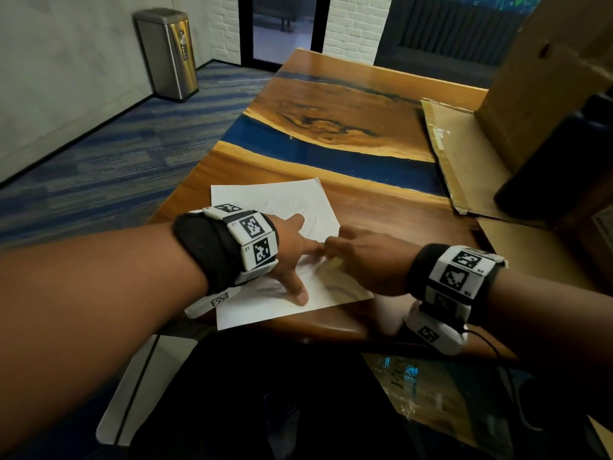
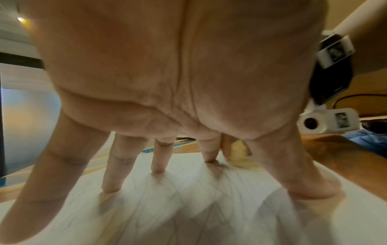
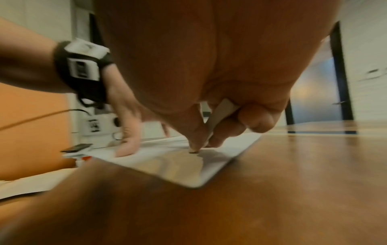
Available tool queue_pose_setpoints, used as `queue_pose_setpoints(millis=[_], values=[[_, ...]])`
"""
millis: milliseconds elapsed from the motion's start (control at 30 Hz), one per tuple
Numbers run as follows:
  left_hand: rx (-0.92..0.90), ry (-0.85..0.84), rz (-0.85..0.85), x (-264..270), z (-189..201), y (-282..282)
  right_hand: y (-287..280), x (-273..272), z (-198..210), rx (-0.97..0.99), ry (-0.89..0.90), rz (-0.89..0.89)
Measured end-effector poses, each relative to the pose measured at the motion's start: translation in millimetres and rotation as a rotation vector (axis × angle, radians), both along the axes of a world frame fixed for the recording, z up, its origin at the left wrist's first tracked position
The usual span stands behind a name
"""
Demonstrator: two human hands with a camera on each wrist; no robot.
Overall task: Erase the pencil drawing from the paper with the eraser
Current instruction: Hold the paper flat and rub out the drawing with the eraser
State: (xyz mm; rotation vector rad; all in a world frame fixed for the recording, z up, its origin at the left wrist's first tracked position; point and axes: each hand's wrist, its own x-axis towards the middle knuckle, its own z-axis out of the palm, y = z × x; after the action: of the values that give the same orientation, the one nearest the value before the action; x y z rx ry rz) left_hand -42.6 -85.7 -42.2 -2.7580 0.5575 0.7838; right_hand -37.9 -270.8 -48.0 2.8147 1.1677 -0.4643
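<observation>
A white sheet of paper (image 1: pixel 285 200) with faint pencil lines lies near the table's front edge. My left hand (image 1: pixel 292 247) presses it flat with spread, straight fingers (image 2: pixel 113 174), thumb toward me. My right hand (image 1: pixel 358 257) sits at the paper's right side, fingers curled round a pale eraser (image 3: pixel 220 114) whose lower end meets the sheet. In the head view the eraser (image 1: pixel 335 262) shows only as a pale sliver under the fingers. The left wrist view catches the blurred eraser (image 2: pixel 238 152) beyond my index finger. Pencil strokes (image 2: pixel 180 190) run under the left palm.
The wood and blue resin table (image 1: pixel 331 127) stretches away ahead. Flattened cardboard (image 1: pixel 464 154) and a tall cardboard box (image 1: pixel 547 78) stand at the right. A steel bin (image 1: pixel 166 54) stands on the carpet at far left. Dark trousers lie below the table edge.
</observation>
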Motion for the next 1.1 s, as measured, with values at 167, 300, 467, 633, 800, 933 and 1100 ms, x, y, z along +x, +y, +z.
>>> queue_pose_setpoints(millis=[167, 300, 467, 633, 800, 933, 1100], values=[[0.015, -0.010, 0.006, -0.9, -0.3, -0.5, -5.3, 5.5, -2.0, 0.028, 0.011, -0.009], [0.023, 0.005, 0.005, 0.0, 1.5, -0.1, -1.5, -3.6, -1.6, 0.049, 0.032, 0.026], [0.036, -0.004, -0.003, -0.3, 1.8, -2.4, -7.5, -1.0, -0.5, 0.043, 0.048, 0.024], [0.058, -0.022, -0.002, -0.2, 1.7, -3.1, -14.6, -6.3, 1.7, -0.013, 0.077, 0.086], [0.069, -0.019, -0.007, -0.1, 2.2, -3.8, -19.4, 1.8, 3.5, -0.016, -0.007, -0.023], [0.042, 0.001, 0.000, -0.8, 4.7, -2.8, -5.3, -16.2, 3.9, -0.044, 0.054, 0.141], [0.057, -0.009, 0.002, -4.9, 6.0, -2.8, -14.2, 2.0, 12.2, -0.079, -0.095, -0.147]])
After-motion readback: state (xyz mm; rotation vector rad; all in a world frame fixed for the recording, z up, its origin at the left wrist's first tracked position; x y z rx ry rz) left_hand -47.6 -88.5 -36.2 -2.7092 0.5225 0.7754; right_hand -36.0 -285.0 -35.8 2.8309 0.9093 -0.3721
